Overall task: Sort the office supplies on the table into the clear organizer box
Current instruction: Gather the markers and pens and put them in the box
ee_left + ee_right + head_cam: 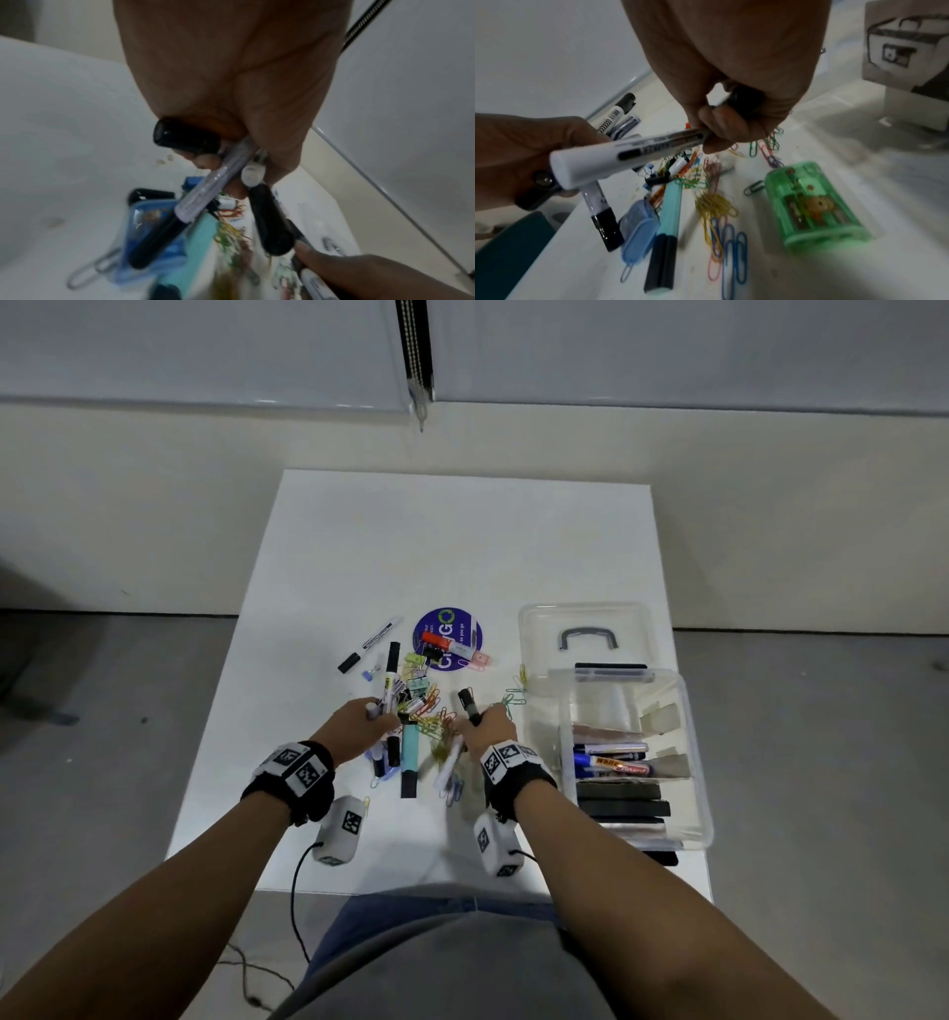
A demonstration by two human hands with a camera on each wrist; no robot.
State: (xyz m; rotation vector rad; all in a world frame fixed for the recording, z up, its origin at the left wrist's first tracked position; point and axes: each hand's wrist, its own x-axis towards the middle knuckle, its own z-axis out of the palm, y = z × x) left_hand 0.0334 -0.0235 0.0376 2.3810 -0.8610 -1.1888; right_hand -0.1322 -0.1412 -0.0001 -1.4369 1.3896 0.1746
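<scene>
My left hand grips a bundle of several markers over the pile in the middle of the white table. The left wrist view shows that hand curled round a black-capped marker and a white marker. My right hand holds a black-capped marker and a white marker; in the right wrist view the hand grips the white marker. The clear organizer box stands open to the right, markers and black items inside.
Loose coloured paper clips, a teal highlighter, a small blue case and a green translucent case lie under my hands. Farther back are a purple round sticker, an orange-capped marker and the box lid.
</scene>
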